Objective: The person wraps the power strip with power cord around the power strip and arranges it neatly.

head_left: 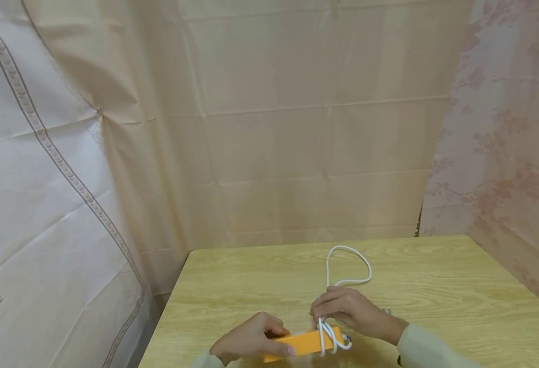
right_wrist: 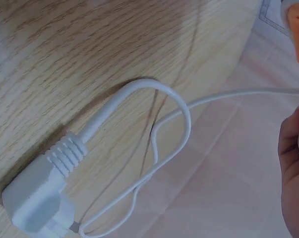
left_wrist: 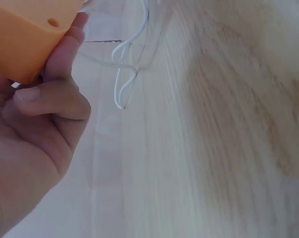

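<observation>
An orange power strip (head_left: 303, 344) is held up over the table's near side by my left hand (head_left: 253, 337), which grips one end between thumb and fingers. Several turns of white cord (head_left: 322, 340) go round its other end. Just above those turns, the fingers of my right hand (head_left: 354, 309) pinch the cord. From there a loose loop (head_left: 370, 268) runs out across the table. The right wrist view shows the white plug (right_wrist: 37, 196) lying on the wood, its cord curled beside it. In the left wrist view, fingers wrap under the orange casing (left_wrist: 32, 37).
The wood-grain table (head_left: 232, 281) reaches back to a beige curtain (head_left: 297, 153). A white cloth with a patterned band (head_left: 67, 168) hangs on the left, and a pink floral cloth (head_left: 504, 153) on the right.
</observation>
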### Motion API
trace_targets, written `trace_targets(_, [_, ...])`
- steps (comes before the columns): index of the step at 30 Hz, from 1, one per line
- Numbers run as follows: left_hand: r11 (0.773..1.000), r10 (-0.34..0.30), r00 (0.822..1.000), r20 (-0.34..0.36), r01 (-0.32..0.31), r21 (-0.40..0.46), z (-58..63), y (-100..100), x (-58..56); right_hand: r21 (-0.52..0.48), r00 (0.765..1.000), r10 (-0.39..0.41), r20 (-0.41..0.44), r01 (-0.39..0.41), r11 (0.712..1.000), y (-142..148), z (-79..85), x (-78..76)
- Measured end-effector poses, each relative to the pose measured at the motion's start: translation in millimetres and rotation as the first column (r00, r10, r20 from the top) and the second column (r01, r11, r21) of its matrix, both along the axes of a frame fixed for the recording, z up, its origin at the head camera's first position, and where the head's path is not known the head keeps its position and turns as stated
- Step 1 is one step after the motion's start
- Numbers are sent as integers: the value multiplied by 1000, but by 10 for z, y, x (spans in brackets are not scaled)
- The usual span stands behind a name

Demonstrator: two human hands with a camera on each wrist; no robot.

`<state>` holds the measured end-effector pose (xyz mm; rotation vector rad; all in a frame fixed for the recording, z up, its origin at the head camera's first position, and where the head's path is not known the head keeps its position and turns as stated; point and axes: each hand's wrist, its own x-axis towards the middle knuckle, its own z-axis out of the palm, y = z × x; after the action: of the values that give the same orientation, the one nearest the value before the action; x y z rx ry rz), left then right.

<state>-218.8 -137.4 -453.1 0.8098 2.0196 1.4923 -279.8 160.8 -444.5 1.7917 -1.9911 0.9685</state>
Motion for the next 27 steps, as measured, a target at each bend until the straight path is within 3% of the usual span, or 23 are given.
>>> trace_targets(6, [996,-49,994,95,42,74,-53,14,3,-24,973,49,226,-44,999,0,-37,-3])
trace_targets(11, [993,-56,994,96,46,105,-42,39,4,-70,952,91,293,-73,995,-27,-56,4])
trace_targets(17, [989,-58,993,104,43,141,-40,60,11,-59,892,85,444,-66,996,-23,-87,34])
trace_targets(22, [981,-73,992,105,52,189,-87,82,6,-86,854,119,506,-88,992,-30,-81,46])
trace_targets(24, [975,-83,991,104,59,215,-108,92,-1,-115,829,162,535,-119,986,-34,-70,44])
trace_targets(27, [968,-92,990,107,64,243,-130,99,-8,-162,738,233,634,-167,972,-39,-61,45])
